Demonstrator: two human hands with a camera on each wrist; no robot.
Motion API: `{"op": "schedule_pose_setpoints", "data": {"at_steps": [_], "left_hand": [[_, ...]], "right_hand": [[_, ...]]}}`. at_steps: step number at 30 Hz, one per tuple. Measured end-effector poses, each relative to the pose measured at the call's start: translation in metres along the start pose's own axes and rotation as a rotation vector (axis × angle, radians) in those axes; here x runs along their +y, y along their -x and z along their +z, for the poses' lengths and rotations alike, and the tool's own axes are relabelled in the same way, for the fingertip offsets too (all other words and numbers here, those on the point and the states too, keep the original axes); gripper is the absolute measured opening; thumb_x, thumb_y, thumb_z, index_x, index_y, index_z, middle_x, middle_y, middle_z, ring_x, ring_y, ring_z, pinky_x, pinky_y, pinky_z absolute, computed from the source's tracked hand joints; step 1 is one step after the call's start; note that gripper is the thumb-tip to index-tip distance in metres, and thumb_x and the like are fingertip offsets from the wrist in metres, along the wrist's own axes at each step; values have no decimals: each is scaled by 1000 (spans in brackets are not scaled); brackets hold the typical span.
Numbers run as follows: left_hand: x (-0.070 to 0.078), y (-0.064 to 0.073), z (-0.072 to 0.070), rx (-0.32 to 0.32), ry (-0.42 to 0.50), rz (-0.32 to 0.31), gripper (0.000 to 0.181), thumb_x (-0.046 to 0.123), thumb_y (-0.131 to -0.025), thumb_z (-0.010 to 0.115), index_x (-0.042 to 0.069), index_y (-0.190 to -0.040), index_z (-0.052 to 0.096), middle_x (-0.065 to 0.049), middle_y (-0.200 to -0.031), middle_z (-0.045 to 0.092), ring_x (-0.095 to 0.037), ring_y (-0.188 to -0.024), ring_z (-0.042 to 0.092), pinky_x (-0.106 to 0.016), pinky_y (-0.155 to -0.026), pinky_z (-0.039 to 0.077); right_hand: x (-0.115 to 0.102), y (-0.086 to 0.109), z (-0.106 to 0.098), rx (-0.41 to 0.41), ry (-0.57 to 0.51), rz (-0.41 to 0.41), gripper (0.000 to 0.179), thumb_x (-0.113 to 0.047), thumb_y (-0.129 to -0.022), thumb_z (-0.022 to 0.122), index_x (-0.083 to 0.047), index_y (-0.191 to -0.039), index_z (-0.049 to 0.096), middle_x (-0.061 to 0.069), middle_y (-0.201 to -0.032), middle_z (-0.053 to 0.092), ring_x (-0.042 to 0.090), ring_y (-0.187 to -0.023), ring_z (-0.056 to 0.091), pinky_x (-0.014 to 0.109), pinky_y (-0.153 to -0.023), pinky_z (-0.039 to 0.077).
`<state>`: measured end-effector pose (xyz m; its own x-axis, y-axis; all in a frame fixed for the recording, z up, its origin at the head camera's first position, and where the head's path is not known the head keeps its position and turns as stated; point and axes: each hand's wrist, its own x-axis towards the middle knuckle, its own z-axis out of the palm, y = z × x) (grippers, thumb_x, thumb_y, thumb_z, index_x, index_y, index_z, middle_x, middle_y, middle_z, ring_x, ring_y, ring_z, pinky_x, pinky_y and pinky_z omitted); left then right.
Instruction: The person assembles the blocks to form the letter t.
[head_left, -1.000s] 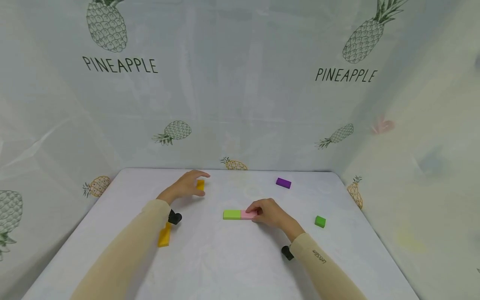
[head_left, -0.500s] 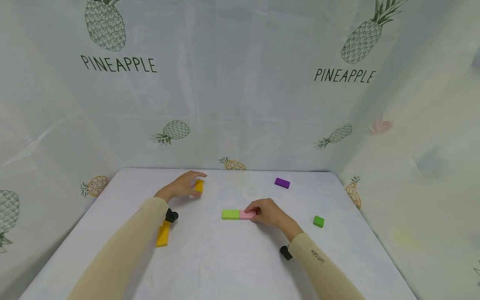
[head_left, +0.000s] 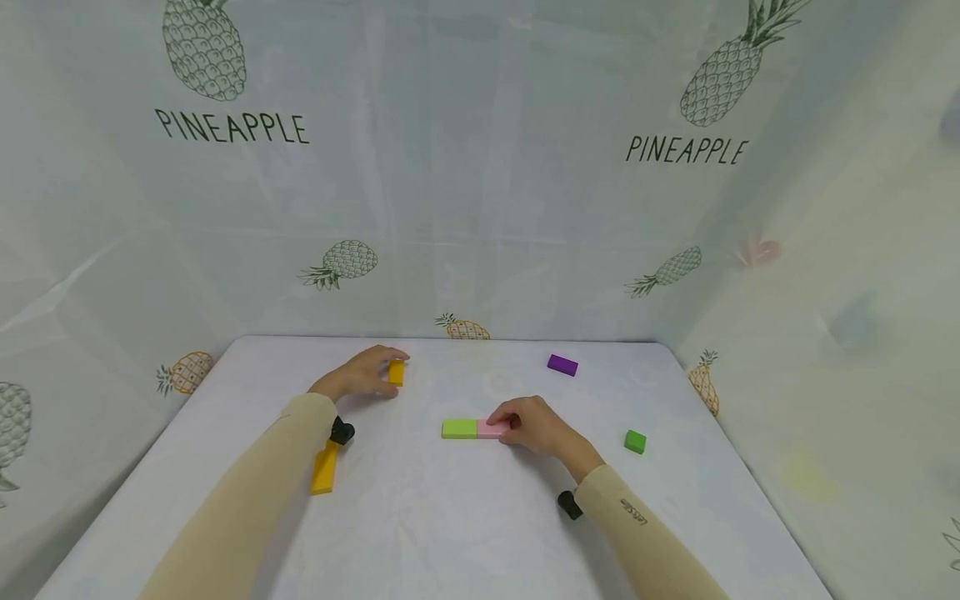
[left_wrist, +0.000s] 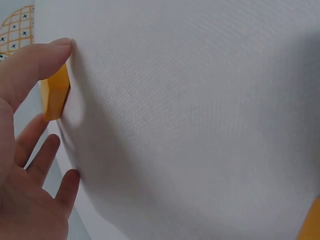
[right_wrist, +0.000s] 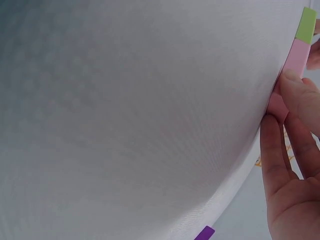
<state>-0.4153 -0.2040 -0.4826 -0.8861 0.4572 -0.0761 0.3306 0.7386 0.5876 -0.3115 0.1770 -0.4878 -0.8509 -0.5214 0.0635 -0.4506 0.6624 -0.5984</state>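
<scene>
My left hand (head_left: 365, 372) is at the back left of the table, its thumb and index finger at opposite ends of a small orange block (head_left: 396, 373). In the left wrist view, the thumb overlaps one end of this orange block (left_wrist: 56, 92) and a fingertip meets the other; the remaining fingers are spread. My right hand (head_left: 536, 425) pinches a pink block (head_left: 489, 429) that lies end to end with a lime green block (head_left: 459, 429). The right wrist view shows thumb and fingers around the pink block (right_wrist: 296, 57), partly covering it.
A longer orange block (head_left: 324, 471) lies beneath the left forearm. At the back right is a purple block (head_left: 562, 365), and a green block (head_left: 635, 442) sits to the right of my right hand. A pineapple-print sheet (head_left: 480, 192) hangs behind the white table (head_left: 420, 517).
The left thumb and index finger have closed in on the small orange block. My right hand keeps its hold on the pink block, and the head view has shifted slightly.
</scene>
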Motion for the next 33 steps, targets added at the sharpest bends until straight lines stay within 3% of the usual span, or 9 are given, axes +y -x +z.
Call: {"op": "schedule_pose_setpoints", "data": {"at_steps": [5,13,23,33], "left_hand": [[-5,-2,3,-4,11,-9,71,16,-92,83,14,-155,53,-20,-165,40,-43,-154,32,-64,-128,21],[3,4,0,-14,11,-23,64,18,-93,83,16,-151,57,-19,-163,42,-44,-151,35,-65,-126,23],[-1,6,-2,-12,-6,16,58,16,-94,81,12,-148,61,-20,-159,47,-45,-149,38,-67,-125,25],[-3,7,-3,-6,-22,20,50,13,-95,78,16,-143,64,-15,-155,53,-41,-146,43,-64,-125,28]], "right_hand": [[0,-1,0,-3,-2,1,27,1,-90,82,-14,-113,81,-3,-107,75,14,-94,60,27,-83,53],[-1,-1,1,-5,-9,5,27,0,-90,82,-13,-113,81,-3,-108,75,15,-95,61,27,-84,53],[-1,-1,1,7,15,0,25,-1,-90,82,-14,-112,81,-3,-106,75,14,-92,59,26,-82,52],[-3,0,0,6,7,-1,25,0,-90,82,-13,-112,81,-2,-105,75,15,-91,59,25,-81,52]]}}
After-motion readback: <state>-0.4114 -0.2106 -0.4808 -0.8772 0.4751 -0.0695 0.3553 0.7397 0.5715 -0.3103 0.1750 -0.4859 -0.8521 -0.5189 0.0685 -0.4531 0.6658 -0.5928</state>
